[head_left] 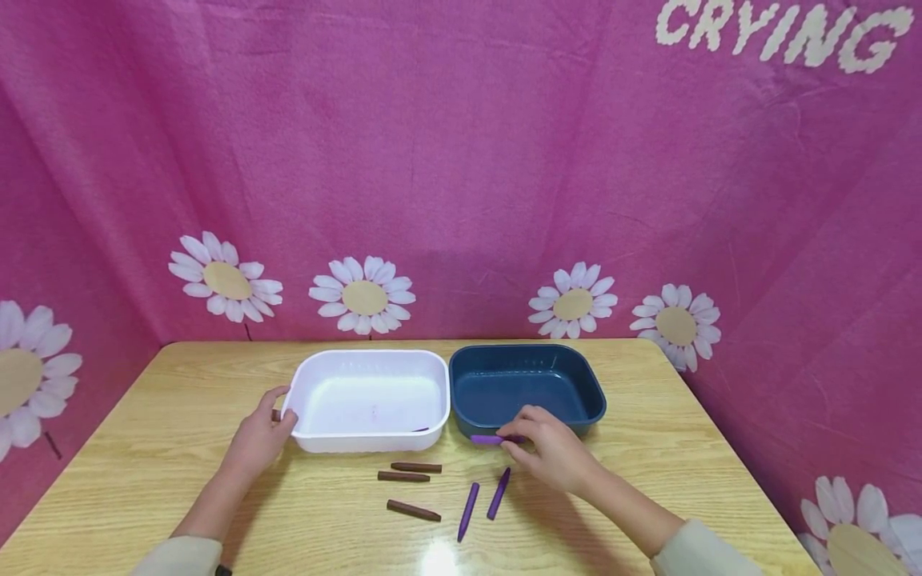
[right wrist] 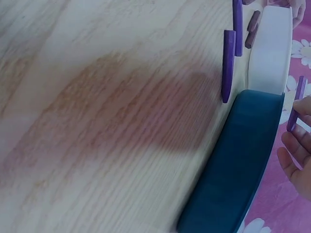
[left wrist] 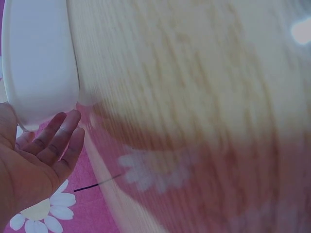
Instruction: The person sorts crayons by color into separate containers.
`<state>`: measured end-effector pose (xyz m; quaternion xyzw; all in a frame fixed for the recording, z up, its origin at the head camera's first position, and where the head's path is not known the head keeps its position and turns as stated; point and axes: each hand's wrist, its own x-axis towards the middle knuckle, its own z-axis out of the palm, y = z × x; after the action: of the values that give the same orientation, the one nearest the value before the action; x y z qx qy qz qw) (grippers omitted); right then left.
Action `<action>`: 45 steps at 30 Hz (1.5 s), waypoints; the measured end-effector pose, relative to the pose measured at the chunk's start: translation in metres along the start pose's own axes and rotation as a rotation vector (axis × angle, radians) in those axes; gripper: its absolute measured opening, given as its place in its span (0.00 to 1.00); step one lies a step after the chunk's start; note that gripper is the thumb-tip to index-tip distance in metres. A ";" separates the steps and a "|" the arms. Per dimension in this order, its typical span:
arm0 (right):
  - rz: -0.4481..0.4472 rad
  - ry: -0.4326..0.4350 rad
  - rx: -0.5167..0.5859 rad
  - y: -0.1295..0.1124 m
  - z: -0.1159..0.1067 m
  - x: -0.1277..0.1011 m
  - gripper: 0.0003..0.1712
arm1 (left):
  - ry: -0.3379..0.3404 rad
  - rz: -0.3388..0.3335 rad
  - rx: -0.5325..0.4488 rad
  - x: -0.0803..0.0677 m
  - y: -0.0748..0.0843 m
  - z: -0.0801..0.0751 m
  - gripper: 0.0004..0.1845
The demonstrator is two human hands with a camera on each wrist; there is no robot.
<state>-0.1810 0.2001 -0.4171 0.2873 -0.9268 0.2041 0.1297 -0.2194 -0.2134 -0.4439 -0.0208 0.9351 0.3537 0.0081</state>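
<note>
My left hand (head_left: pixel 261 432) holds the left end of the white plastic tub (head_left: pixel 367 442), thumb over the rim; in the left wrist view its other fingers (left wrist: pixel 58 141) lie loosely by the tub's outer wall. Between thumb and fingers my right hand (head_left: pixel 551 452) pinches a purple crayon (head_left: pixel 486 439), held level at the front rim of the dark blue tub (head_left: pixel 529 392). Two purple crayons, one upright in view (head_left: pixel 468 512) and one slanted (head_left: pixel 499 494), lie on the table below it. A bit of purple (head_left: pixel 420 430) shows inside the white tub by its front wall.
Three brown crayons, the nearest one (head_left: pixel 414 510) apart from the other two (head_left: pixel 403 477), lie before the white tub. Both tubs stand side by side on the wooden table (head_left: pixel 338 528). A pink curtain (head_left: pixel 461 176) with daisies hangs behind and around it.
</note>
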 end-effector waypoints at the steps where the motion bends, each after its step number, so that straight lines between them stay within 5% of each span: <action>1: 0.000 -0.002 -0.001 -0.001 0.000 0.001 0.08 | 0.000 0.000 0.000 0.000 0.000 0.000 0.29; 45: -0.096 0.005 -0.036 -0.020 0.001 0.051 0.08 | -0.008 -0.019 -0.028 0.002 -0.003 0.001 0.30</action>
<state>-0.2099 0.1598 -0.3939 0.3284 -0.9152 0.1817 0.1466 -0.2217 -0.2143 -0.4468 -0.0282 0.9298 0.3668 0.0147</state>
